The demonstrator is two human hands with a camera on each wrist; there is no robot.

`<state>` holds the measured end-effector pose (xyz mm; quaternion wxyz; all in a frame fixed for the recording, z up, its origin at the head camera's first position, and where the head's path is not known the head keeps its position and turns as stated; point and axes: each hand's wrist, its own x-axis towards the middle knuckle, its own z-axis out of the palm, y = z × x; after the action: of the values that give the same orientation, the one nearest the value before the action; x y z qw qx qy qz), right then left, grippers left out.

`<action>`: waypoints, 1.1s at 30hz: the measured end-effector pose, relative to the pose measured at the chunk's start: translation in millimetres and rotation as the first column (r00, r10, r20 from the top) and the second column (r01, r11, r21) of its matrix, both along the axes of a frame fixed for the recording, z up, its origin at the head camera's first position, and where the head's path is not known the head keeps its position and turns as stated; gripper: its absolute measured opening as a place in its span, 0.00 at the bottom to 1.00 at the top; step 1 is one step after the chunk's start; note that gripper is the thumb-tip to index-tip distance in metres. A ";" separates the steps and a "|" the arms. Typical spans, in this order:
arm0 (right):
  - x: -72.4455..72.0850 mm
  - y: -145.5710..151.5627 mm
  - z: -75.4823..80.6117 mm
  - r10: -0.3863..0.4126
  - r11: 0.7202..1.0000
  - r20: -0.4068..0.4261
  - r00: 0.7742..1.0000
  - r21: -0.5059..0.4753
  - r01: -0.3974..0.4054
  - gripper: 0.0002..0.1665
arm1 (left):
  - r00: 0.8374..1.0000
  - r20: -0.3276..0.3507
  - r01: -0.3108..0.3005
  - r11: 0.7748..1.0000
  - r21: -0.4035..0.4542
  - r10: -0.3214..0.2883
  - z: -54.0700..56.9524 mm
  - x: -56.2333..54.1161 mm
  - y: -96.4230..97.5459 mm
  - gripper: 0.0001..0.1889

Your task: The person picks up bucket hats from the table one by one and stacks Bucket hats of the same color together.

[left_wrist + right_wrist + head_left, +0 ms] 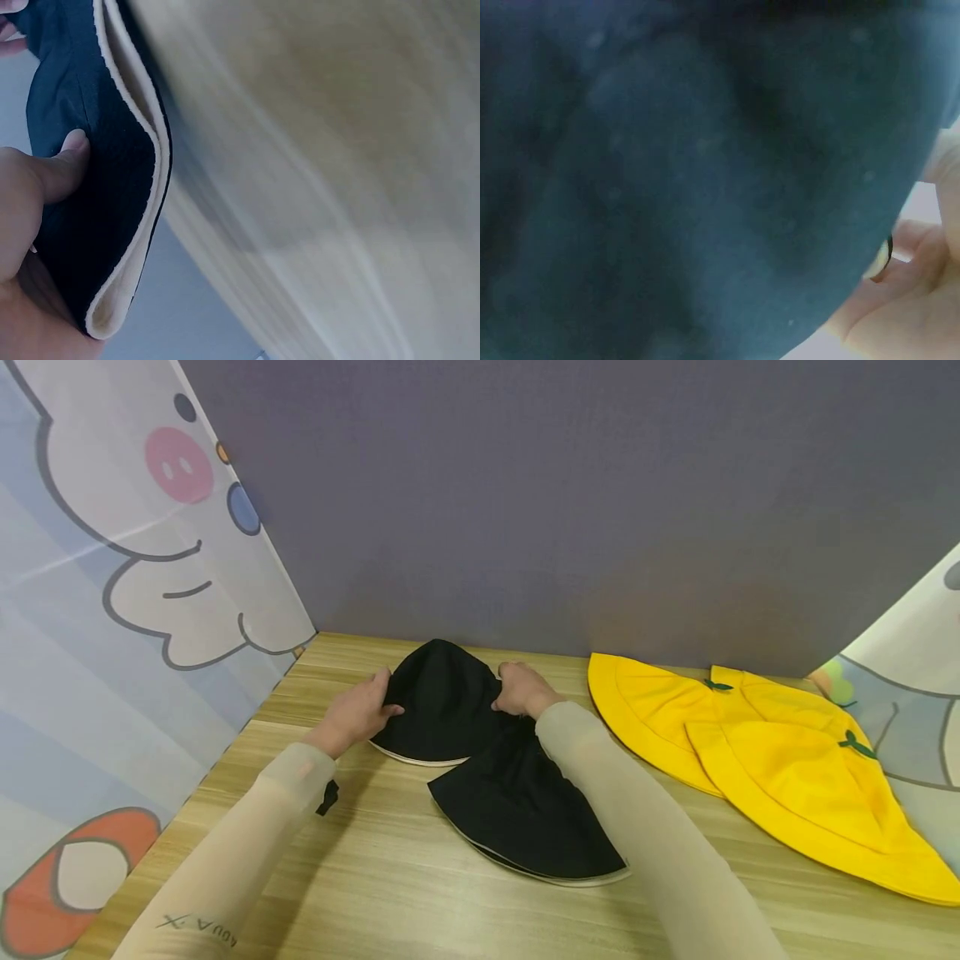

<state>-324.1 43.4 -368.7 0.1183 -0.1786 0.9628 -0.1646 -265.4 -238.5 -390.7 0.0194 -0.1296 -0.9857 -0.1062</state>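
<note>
Both hands hold a black bucket hat (438, 702) by opposite sides, near the back edge of the table. My left hand (356, 710) grips its left side; in the left wrist view the thumb (66, 161) presses on the black cloth, and the folded brim shows a cream lining. My right hand (523, 689) pinches the right side. A second black hat (525, 810) lies folded flat below, its upper end partly under the right wrist and sleeve. Dark cloth (705, 187) fills most of the right wrist view, with part of the right hand at its right edge.
Several yellow hats (810, 785) with small green leaf tabs lie overlapping at the right of the wooden table (375, 877). A grey panel (562, 510) stands behind, and cartoon-printed sheets (97, 635) flank it. A small black piece (328, 797) shows beside the left sleeve.
</note>
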 end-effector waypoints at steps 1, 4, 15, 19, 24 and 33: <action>0.3 -0.1 0.8 -0.004 1.000 0.006 1.000 -0.004 0.004 0.33 | 1.000 -0.003 0.000 1.000 0.005 0.000 1.8 0.0 0.0 0.20; 1.2 -0.5 2.6 -0.010 1.000 0.001 1.000 -0.005 0.010 0.30 | 1.000 -0.025 0.007 1.000 0.017 -0.007 8.0 -0.1 0.3 0.20; 2.8 1.9 12.7 -0.024 0.997 -0.097 0.995 -0.081 0.016 0.35 | 0.996 -0.077 -0.040 0.994 0.106 0.048 34.1 -2.1 -1.0 0.24; 5.5 4.8 17.5 -0.040 0.996 -0.134 0.990 -0.087 0.028 0.32 | 0.995 -0.075 -0.057 0.988 0.144 0.068 39.2 -3.7 1.0 0.28; 6.5 15.6 26.0 -0.042 0.994 -0.125 0.991 -0.106 0.029 0.32 | 0.994 -0.063 -0.073 0.973 0.217 0.089 42.7 -5.6 2.9 0.31; 6.6 35.1 49.4 -0.030 0.992 -0.151 0.988 -0.126 0.011 0.34 | 0.994 -0.074 -0.060 0.956 0.289 0.084 58.5 -7.2 11.2 0.30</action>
<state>-317.5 78.5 -319.3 0.0313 -0.1878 0.9587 -0.2115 -272.6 -227.2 -332.2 0.0837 -0.0939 -0.9623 -0.2412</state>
